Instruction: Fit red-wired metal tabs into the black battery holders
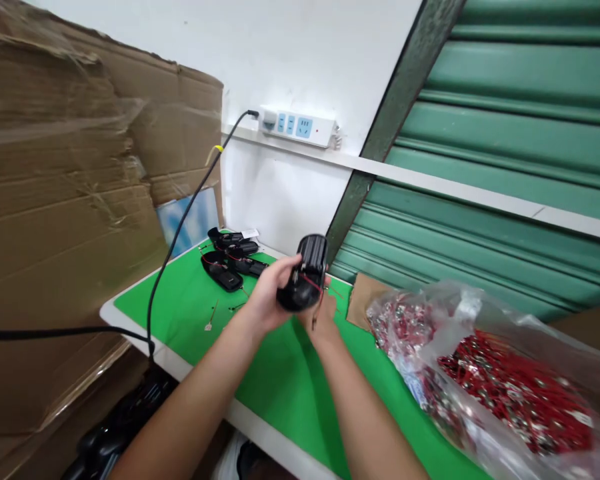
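Observation:
My left hand (270,291) is closed around a black plastic housing (313,257), holding it above the table. The housing has a ribbed compartment at its upper end, a rounded cup-like lower end and a thin red wire across its middle. A small part on the wire hangs below the housing. My right hand (329,310) is just behind and below the housing, its fingers mostly hidden. Thin reddish wires (336,292) show just past it. Several similar black housings (223,272) lie grouped at the table's back left. Small wired parts (209,325) lie in front of them.
A clear plastic bag (450,300) full of red-wired metal parts (520,393) lies at the right, beside a cardboard piece (364,300). Tall cardboard (70,200) stands left. A black cable (185,210) runs from the wall power strip (300,127) past the green-topped table (150,300).

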Action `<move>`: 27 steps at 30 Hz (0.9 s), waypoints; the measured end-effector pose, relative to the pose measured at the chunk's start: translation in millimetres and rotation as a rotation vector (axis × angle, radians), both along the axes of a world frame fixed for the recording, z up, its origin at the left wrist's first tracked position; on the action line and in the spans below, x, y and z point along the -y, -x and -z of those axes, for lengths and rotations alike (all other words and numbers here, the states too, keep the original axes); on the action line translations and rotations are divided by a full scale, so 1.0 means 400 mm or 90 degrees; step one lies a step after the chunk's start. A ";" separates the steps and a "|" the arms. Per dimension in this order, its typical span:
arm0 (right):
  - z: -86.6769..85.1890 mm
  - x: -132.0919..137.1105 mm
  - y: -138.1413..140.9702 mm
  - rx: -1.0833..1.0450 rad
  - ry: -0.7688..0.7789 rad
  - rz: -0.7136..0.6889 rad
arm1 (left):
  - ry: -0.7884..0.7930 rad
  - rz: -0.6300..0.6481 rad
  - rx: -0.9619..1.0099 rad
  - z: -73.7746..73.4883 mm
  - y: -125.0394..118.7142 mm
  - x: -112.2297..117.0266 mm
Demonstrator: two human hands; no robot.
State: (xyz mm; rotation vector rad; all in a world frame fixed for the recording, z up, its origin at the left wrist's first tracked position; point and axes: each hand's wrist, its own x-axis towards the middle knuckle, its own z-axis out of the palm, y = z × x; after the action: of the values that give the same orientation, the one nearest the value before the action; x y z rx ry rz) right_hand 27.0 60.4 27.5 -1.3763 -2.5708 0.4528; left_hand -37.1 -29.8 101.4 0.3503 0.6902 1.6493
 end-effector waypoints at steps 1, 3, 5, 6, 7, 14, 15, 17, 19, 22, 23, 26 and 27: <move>0.003 0.002 0.001 -0.010 0.006 0.015 | -0.039 0.002 0.008 -0.012 0.008 -0.041; 0.009 0.001 -0.017 -0.045 0.018 0.044 | -0.070 -0.002 0.008 -0.021 0.013 -0.104; 0.016 -0.014 -0.073 -0.119 0.017 0.054 | -0.046 0.009 -0.019 -0.008 0.002 -0.143; 0.020 -0.028 -0.115 -0.163 0.026 0.054 | -0.020 0.023 -0.040 0.006 -0.008 -0.155; 0.024 -0.046 -0.163 -0.206 0.044 0.061 | 0.010 0.038 -0.066 0.026 -0.019 -0.162; 0.042 -0.165 -0.375 -0.621 0.283 0.108 | 0.017 0.050 -0.239 0.184 -0.087 -0.159; 0.041 -0.165 -0.369 -0.717 0.343 0.132 | 0.003 0.068 -0.253 0.196 -0.092 -0.156; 0.039 -0.154 -0.348 -0.809 0.426 0.136 | -0.008 0.097 -0.269 0.212 -0.100 -0.151; 0.039 -0.135 -0.329 -0.849 0.441 0.124 | 0.003 0.113 -0.277 0.218 -0.104 -0.150; 0.051 -0.109 -0.326 -0.885 0.397 0.128 | 0.019 0.134 -0.278 0.223 -0.109 -0.151; 0.056 -0.102 -0.330 -0.883 0.380 0.129 | 0.022 0.138 -0.277 0.225 -0.110 -0.152; 0.066 -0.083 -0.343 -0.828 0.343 0.102 | 0.045 0.138 -0.285 0.231 -0.114 -0.156; 0.067 -0.078 -0.346 -0.804 0.329 0.087 | 0.059 0.138 -0.289 0.233 -0.115 -0.157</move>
State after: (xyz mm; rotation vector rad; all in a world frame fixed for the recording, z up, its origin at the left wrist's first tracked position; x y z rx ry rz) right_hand 165.4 91.4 0.8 -0.8488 -1.3438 1.4397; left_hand 8.8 33.0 8.2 0.7199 1.0247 1.3353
